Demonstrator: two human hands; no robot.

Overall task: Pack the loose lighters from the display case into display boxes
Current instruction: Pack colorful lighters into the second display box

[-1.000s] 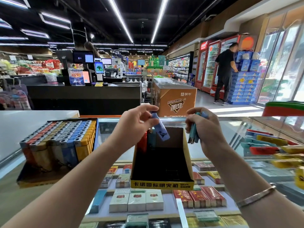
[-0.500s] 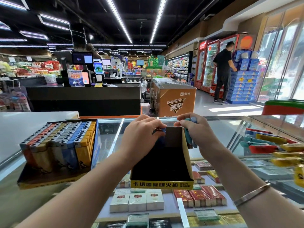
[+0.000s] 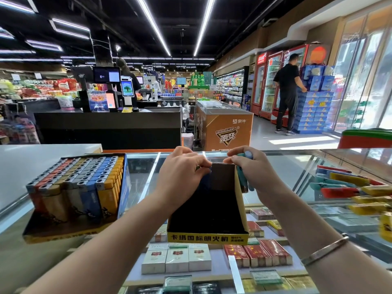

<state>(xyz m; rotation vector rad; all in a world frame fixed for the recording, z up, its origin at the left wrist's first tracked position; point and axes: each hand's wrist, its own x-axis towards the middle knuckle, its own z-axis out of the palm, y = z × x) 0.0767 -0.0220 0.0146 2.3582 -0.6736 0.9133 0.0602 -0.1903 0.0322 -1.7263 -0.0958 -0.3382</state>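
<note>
A yellow display box (image 3: pixel 240 211) with a dark inside stands on the glass display case (image 3: pixel 144 179) in front of me. My left hand (image 3: pixel 180 177) reaches into its far left corner, fingers curled on a blue lighter (image 3: pixel 209 169) that barely shows at the fingertips. My right hand (image 3: pixel 254 168) grips a bunch of teal and blue lighters (image 3: pixel 244 179) just outside the box's right wall, its fingertips at the box's back edge. Loose lighters (image 3: pixel 347 187) in red, yellow and teal lie on the glass at the right.
A full display box of lighters (image 3: pixel 82 187) stands on the glass at the left. Cigarette packs (image 3: pixel 176 259) lie under the glass. A white counter (image 3: pixel 42 158) is at far left. Beyond are a checkout desk, an orange freezer (image 3: pixel 224 128) and a person by the fridges.
My left hand has lowered the blue lighter from above the box down into its far left corner. My right hand, with its lighters, has dropped to the box's back right edge.
</note>
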